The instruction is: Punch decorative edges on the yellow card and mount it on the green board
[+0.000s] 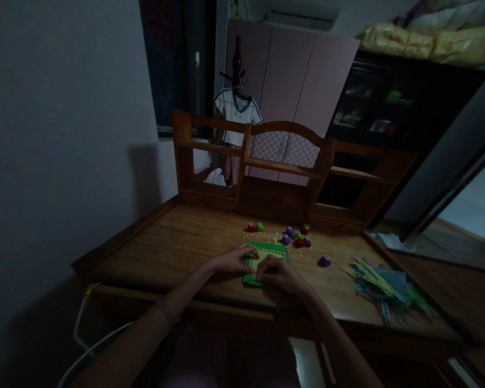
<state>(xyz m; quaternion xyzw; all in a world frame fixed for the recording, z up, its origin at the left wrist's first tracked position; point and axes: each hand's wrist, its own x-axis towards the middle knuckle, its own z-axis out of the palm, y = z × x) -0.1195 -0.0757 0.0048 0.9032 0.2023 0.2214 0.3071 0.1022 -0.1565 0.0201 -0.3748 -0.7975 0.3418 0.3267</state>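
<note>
A green rectangular piece (282,249) with a yellow middle and a row of dark marks lies flat near the front edge of the desk. My left hand (235,258) rests on its left side, thumb and fingers spread apart. On the yellow part, right of my left hand, sits my right hand (275,271) with its fingers bent and pressed together; whatever they hold, if anything, is too small to make out. Small pale bits (271,237) lie scattered just behind the green piece.
Several small red, green and purple round objects (298,235) stand behind the green piece, with a purple one (324,261) to the right. A pile of coloured strips (382,283) lies at the desk's right. A wooden shelf (283,167) rises at the back.
</note>
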